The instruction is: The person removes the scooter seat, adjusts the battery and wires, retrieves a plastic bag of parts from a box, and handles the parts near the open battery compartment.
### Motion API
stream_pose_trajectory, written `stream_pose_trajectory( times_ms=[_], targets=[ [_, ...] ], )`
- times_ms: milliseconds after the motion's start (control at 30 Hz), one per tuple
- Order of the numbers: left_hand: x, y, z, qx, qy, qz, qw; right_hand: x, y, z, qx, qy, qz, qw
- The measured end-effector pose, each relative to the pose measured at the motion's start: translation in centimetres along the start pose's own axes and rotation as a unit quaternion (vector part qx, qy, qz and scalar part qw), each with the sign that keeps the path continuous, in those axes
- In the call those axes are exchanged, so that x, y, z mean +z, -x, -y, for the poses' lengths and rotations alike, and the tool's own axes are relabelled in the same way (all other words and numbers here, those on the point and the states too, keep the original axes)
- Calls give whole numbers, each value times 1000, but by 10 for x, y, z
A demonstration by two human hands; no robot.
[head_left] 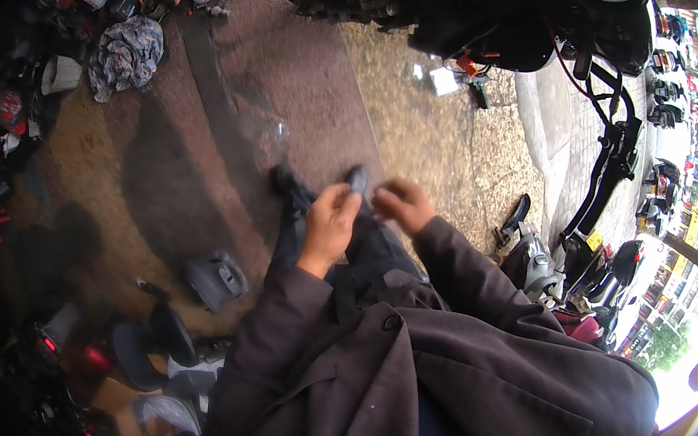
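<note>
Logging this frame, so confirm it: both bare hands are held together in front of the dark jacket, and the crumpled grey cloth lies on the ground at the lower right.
One thing is wrong: the crumpled grey cloth lies at the upper left, as the head view shows. The left hand and right hand do meet in front of the dark jacket.

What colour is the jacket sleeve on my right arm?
Dark brownish-purple jacket sleeve, clearest in the head view.
</note>
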State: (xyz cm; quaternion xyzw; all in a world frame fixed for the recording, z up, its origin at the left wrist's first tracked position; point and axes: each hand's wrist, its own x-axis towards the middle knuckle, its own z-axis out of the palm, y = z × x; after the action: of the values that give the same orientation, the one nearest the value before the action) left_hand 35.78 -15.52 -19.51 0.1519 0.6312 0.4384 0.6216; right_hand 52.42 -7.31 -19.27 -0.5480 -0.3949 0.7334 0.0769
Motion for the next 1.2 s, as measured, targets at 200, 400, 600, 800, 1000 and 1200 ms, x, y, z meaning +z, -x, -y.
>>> stream_pose_trajectory(
  times_ms=[200,400,600,800,1000,1200],
  targets=[
    [-1,0,-38,-73,385,-14,920,73,20,70,-175,131,46,975],
    [-48,-6,-73,-97,260,9,961,100,2,85,-151,106,64,981],
    [-88,-28,-117,-106,167,-26,980,114,-33,126,-116,123,54,984],
    [-124,-71,-164,-87,163,-79,980,122,-107,191,-132,135,40,981],
    [-147,-125,-215,-101,178,-134,970,114,-172,252,-156,221,64,961],
    [-128,-174,-246,-134,150,-95,975,75,-202,281,-119,199,9,973]
  ],
)
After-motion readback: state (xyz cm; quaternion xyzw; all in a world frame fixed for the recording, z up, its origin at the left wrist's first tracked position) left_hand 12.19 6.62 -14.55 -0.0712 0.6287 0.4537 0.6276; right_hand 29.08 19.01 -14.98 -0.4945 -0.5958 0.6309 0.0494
